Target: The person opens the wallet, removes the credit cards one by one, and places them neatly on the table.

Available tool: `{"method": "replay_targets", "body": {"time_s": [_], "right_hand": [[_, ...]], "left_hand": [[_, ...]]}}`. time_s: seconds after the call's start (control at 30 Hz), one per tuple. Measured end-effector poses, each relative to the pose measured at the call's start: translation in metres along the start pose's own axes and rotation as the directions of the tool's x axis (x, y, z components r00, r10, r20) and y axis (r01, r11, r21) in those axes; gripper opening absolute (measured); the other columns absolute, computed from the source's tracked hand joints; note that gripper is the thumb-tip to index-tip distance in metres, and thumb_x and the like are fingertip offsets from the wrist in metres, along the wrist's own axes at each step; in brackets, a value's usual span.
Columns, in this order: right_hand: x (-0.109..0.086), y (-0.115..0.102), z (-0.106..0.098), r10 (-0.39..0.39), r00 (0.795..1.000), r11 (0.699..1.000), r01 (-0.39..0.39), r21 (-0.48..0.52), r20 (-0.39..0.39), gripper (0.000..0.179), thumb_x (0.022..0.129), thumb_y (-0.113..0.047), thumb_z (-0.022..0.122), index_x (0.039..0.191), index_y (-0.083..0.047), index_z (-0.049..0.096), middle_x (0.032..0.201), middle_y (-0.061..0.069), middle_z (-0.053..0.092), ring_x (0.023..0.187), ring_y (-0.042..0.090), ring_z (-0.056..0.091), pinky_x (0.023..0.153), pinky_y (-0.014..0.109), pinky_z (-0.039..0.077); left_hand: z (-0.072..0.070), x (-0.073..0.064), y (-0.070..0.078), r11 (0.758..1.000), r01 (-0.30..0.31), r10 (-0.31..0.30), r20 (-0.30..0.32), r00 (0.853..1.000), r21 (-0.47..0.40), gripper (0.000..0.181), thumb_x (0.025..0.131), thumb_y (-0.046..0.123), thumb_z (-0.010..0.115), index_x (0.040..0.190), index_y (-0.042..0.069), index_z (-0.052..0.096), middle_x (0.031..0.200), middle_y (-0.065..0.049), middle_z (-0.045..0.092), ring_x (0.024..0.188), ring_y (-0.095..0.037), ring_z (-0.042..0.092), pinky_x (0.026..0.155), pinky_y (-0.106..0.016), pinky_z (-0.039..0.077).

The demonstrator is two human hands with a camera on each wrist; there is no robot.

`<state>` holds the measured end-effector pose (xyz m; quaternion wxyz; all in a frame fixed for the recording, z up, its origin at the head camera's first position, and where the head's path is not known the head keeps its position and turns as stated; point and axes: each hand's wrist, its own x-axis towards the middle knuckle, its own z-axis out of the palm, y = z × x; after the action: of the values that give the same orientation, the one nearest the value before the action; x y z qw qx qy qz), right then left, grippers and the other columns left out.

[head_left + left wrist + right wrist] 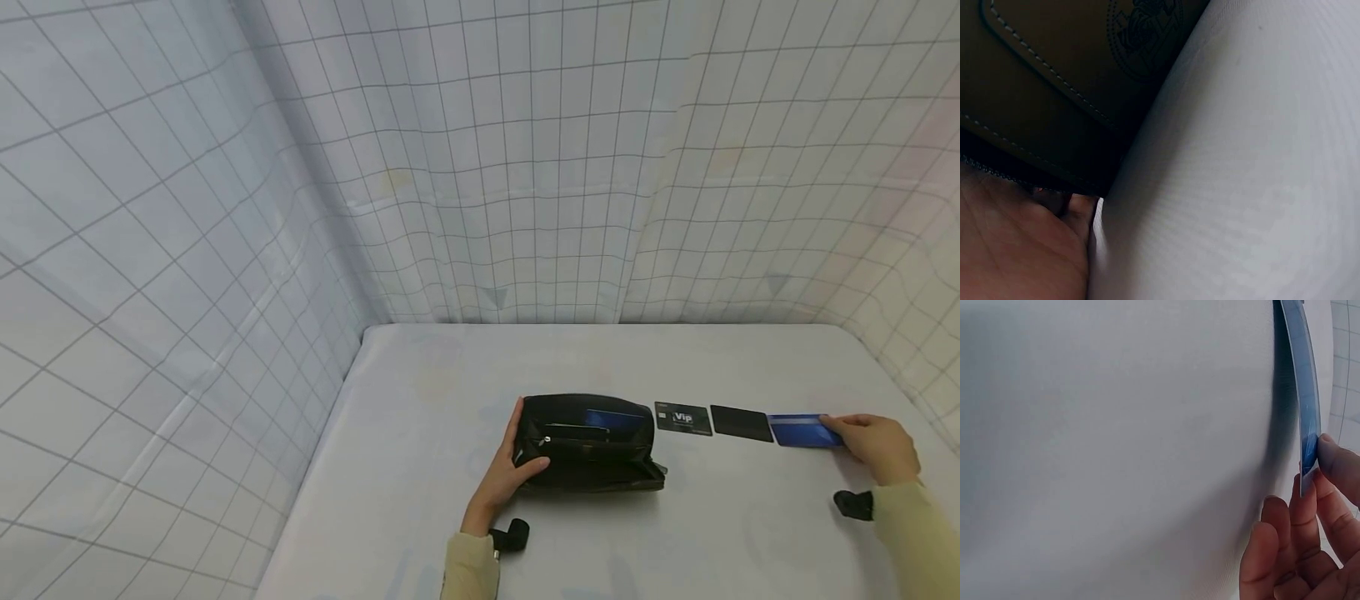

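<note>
A black zip wallet (592,477) lies spread wide on the white table, a blue card (613,422) showing in its back pocket. My left hand (504,477) grips the wallet's left end, thumb over the inner side. In the left wrist view, the stitched outer face of the wallet (1054,69) shows an embossed round emblem. Far to the right, my right hand (877,448) pinches the right end of another blue card (801,432). Seen edge-on in the right wrist view, that card (1302,381) stands off the white surface at the pinched end.
Between the wallet and the pinched card, a dark card marked Vip (684,419) and a plain black card (741,423) lie in a row. White cloth with a dark grid (487,167) hangs behind and beside the table (390,467).
</note>
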<state>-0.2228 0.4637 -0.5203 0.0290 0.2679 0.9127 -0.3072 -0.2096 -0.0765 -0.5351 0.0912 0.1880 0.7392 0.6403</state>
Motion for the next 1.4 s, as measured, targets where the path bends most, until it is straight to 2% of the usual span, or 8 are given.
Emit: {"method": "replay_targets", "body": {"time_s": [0.1,0.17,0.27,0.37,0.43,0.6,1.03,1.4], "right_hand": [[-0.0019,-0.0009,0.0004,0.012,1.000,1.000,-0.012,0.012,-0.006,0.074,0.087,-0.057,0.049,0.121,0.009,0.052,0.119,0.034,0.050,0.099,0.045,0.048,0.068,0.042,0.036],[-0.0028,-0.0020,0.0002,0.025,1.000,0.999,-0.025,0.020,-0.007,0.073,0.087,-0.056,0.050,0.119,0.009,0.053,0.115,0.033,0.053,0.098,0.044,0.048,0.069,0.043,0.036],[-0.0041,-0.0034,0.0011,0.043,0.999,0.999,-0.042,0.031,-0.013,0.071,0.087,-0.054,0.052,0.118,0.009,0.054,0.096,0.028,0.062,0.089,0.038,0.050,0.067,0.039,0.035],[-0.0045,-0.0045,0.0016,0.054,0.998,0.997,-0.054,0.047,-0.017,0.069,0.086,-0.053,0.054,0.116,0.009,0.055,0.074,0.014,0.065,0.078,0.028,0.050,0.064,0.035,0.032],[-0.0046,-0.0048,0.0023,0.059,0.998,0.997,-0.057,0.058,-0.024,0.069,0.086,-0.053,0.055,0.116,0.009,0.056,0.067,0.005,0.063,0.073,0.024,0.049,0.063,0.034,0.031],[-0.0036,-0.0025,0.0052,0.075,0.997,0.993,-0.073,0.090,-0.017,0.072,0.085,-0.053,0.056,0.114,0.012,0.056,0.059,-0.001,0.057,0.065,0.019,0.046,0.061,0.034,0.030],[-0.0042,-0.0048,0.0065,0.080,0.996,0.994,-0.076,0.080,-0.046,0.061,0.086,-0.046,0.058,0.109,0.011,0.059,0.061,0.000,0.056,0.068,0.021,0.045,0.061,0.034,0.029],[-0.0024,-0.0019,0.0081,0.072,0.996,0.994,-0.068,0.081,-0.047,0.064,0.086,-0.047,0.055,0.111,0.012,0.057,0.060,-0.001,0.054,0.064,0.020,0.045,0.060,0.034,0.030]], "left_hand": [[-0.0002,0.0002,-0.0005,1.000,0.000,0.000,0.001,1.000,-0.001,0.090,0.086,0.026,0.064,0.150,0.030,0.001,0.155,0.010,-0.003,0.142,-0.021,-0.002,0.108,-0.060,0.010],[-0.0001,-0.0001,-0.0004,1.000,0.004,-0.004,0.001,1.000,-0.005,0.090,0.086,0.026,0.065,0.150,0.031,0.001,0.155,0.010,-0.003,0.142,-0.021,-0.002,0.108,-0.060,0.010],[0.0001,-0.0007,-0.0001,1.000,0.009,-0.009,-0.002,1.000,-0.013,0.090,0.086,0.025,0.065,0.149,0.032,0.001,0.155,0.011,-0.002,0.142,-0.021,-0.002,0.108,-0.060,0.010],[0.0002,-0.0006,0.0000,1.000,0.012,-0.012,-0.002,1.000,-0.017,0.090,0.086,0.025,0.064,0.149,0.033,0.001,0.154,0.012,-0.002,0.142,-0.019,-0.002,0.108,-0.059,0.009],[0.0002,-0.0002,-0.0003,1.000,0.010,-0.010,0.000,1.000,-0.015,0.090,0.086,0.025,0.064,0.149,0.033,0.001,0.154,0.012,-0.002,0.142,-0.019,-0.002,0.109,-0.059,0.009],[0.0001,0.0002,-0.0009,1.000,0.015,-0.015,0.001,1.000,-0.020,0.090,0.086,0.025,0.065,0.149,0.033,0.001,0.154,0.012,-0.003,0.142,-0.020,-0.001,0.109,-0.058,0.010],[-0.0003,0.0005,-0.0020,1.000,0.014,-0.014,-0.001,1.000,-0.016,0.091,0.086,0.025,0.065,0.149,0.033,0.001,0.154,0.013,-0.002,0.142,-0.020,-0.001,0.109,-0.058,0.010],[0.0001,0.0006,-0.0012,1.000,0.017,-0.017,-0.005,1.000,-0.023,0.091,0.086,0.025,0.066,0.149,0.033,0.001,0.154,0.014,-0.001,0.142,-0.018,-0.001,0.109,-0.057,0.010]]}}
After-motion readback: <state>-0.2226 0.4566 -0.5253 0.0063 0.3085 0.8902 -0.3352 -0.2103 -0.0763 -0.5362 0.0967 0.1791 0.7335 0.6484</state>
